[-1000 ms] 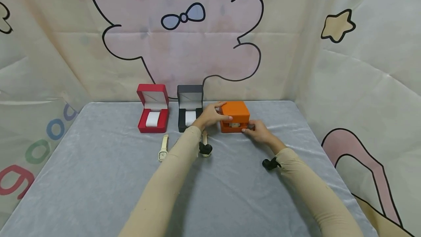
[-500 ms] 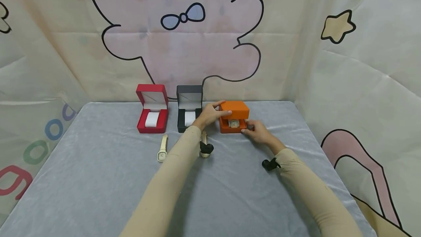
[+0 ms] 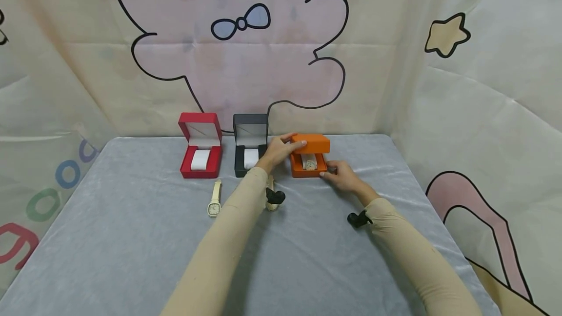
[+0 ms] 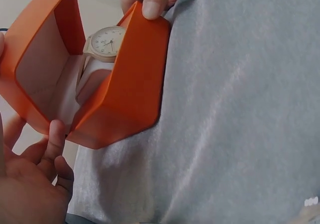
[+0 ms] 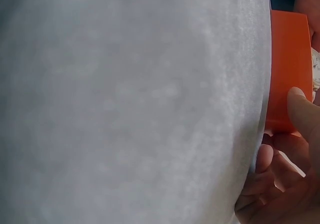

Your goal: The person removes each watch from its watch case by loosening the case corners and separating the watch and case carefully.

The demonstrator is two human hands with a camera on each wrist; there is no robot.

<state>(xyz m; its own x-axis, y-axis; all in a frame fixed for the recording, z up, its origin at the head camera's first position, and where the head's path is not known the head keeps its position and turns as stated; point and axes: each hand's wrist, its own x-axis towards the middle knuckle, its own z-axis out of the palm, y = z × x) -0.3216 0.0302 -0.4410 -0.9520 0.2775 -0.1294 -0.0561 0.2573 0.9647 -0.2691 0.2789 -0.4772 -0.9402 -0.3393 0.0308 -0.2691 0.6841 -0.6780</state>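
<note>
An orange watch box stands partly open at the back right, its hinged lid tilted up. My left hand grips the lid by its left side, thumb in front and fingers behind. With the thumb on its front wall, my right hand holds the base at the right front corner, as the right wrist view shows. Inside sits a pale watch with a round white dial, wrapped round a white cushion. The left wrist view looks into the box from the side.
Left of it stand an open black watch box and an open red watch box, each with a white cushion. A cream-strapped watch lies in front of the red box. Another watch is partly hidden by my left wrist.
The orange lid has swung up and back under my left hand, baring more of the watch and cushion inside. My right hand keeps its hold on the base.
</note>
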